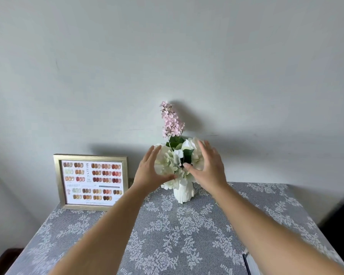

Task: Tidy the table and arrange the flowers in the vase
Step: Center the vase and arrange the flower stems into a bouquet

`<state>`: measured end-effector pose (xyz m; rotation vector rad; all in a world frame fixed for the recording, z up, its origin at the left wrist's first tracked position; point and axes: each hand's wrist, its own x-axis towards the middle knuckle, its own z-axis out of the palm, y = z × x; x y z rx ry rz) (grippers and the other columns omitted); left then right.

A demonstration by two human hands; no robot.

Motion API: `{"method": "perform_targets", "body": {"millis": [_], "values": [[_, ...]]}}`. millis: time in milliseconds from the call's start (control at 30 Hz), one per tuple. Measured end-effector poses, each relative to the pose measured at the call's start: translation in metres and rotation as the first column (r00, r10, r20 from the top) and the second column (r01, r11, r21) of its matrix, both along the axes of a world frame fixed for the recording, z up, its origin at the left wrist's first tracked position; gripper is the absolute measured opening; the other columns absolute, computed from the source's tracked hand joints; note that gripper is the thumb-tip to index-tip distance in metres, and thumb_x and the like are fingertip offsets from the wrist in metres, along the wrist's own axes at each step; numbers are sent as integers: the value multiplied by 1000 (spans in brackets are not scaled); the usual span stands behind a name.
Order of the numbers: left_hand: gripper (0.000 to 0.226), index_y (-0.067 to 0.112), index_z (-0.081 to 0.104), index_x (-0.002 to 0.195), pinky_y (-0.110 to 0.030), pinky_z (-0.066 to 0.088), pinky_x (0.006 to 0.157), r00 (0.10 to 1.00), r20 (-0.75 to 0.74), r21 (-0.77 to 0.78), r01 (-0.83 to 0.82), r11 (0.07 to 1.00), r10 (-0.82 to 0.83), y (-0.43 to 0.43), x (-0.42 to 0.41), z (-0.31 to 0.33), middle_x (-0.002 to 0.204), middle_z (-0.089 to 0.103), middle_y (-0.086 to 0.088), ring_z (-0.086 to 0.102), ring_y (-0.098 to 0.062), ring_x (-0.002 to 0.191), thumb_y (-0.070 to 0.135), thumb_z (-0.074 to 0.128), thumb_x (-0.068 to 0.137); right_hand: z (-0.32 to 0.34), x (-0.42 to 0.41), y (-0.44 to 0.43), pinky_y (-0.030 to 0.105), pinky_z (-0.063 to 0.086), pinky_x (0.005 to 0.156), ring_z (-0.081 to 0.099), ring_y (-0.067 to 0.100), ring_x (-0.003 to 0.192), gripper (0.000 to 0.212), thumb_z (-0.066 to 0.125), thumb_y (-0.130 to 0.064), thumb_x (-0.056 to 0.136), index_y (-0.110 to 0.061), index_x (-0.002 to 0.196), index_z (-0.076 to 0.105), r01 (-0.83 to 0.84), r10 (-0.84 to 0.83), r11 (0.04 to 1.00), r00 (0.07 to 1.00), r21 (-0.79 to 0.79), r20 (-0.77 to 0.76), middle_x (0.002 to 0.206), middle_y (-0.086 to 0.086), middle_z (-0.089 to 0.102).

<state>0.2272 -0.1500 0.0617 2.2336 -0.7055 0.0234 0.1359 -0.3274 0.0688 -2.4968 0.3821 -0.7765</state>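
A white vase (183, 192) stands at the back of the table against the wall. It holds white hydrangea blooms (168, 161), green leaves (175, 141) and a tall pink flower spike (170, 121). My left hand (149, 170) cups the left side of the white blooms with fingers spread, the thumb under them. On the right side my right hand (208, 169) does the same, its thumb touching the blooms near a dark leaf. Neither hand closes around a stem.
A gold picture frame (91, 182) with a nail colour chart leans on the wall at the back left. A grey lace tablecloth (175, 235) covers the table. A dark-edged flat object (248, 264) lies at the front right edge.
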Motion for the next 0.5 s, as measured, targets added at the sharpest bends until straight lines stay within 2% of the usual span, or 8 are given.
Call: {"method": "perform_targets", "body": {"millis": [67,167,233,300,333,400,433,500], "values": [[110,35,19,142,-49,26,110,998,8,-39,-68,997,69,5,-3,-6,155,12,9,21,-19,139,57,79,52,-7,-13,0,49,33,107,22,26,139,83,61,-54,74,-32,143,20,52,-59,996,994,78,96,153,2,23],[102,32,24,140,-43,29,109,982,18,-136,-182,974,186,11,-16,-20,152,20,7,26,-17,136,55,78,57,-27,-35,9,44,28,112,11,22,143,86,63,-44,78,-29,145,11,116,-154,969,974,217,166,157,3,8],[89,33,28,138,-35,30,107,972,59,-176,-214,961,228,10,-30,-31,150,25,7,30,-14,133,53,73,64,-39,-46,18,42,33,110,9,20,143,88,62,-41,81,-31,145,3,128,-178,952,970,280,163,157,-1,-1],[76,37,29,136,-36,32,107,969,114,-197,-196,961,221,7,-46,-42,149,27,9,31,-12,133,45,70,73,-47,-53,28,38,43,103,10,20,143,89,60,-40,83,-33,144,-4,118,-174,941,973,317,155,154,-8,-9],[72,40,29,136,-39,34,107,972,131,-201,-165,966,194,4,-54,-46,149,26,11,31,-11,133,40,68,76,-51,-55,32,29,44,100,11,20,143,88,59,-39,84,-36,143,-7,103,-161,940,975,326,155,153,-10,-11],[69,41,28,137,-40,34,107,979,166,-172,-90,981,119,-1,-64,-52,150,24,13,29,-6,133,34,66,79,-55,-56,40,8,35,92,13,15,141,88,57,-40,85,-40,142,-10,51,-103,940,985,337,138,155,-10,-10],[69,40,28,138,-40,35,106,981,176,-153,-57,987,84,-4,-66,-54,151,23,14,29,-4,132,34,65,80,-56,-55,43,6,34,91,16,14,141,87,56,-42,86,-41,142,-11,20,-65,941,990,338,122,155,-11,-9],[71,38,27,139,-41,38,105,986,159,-134,-21,991,42,-8,-68,-53,151,23,13,31,-5,133,34,65,80,-55,-53,47,23,43,98,23,15,139,86,56,-42,86,-46,140,-11,-27,-10,935,995,355,103,157,-9,-2]]}}
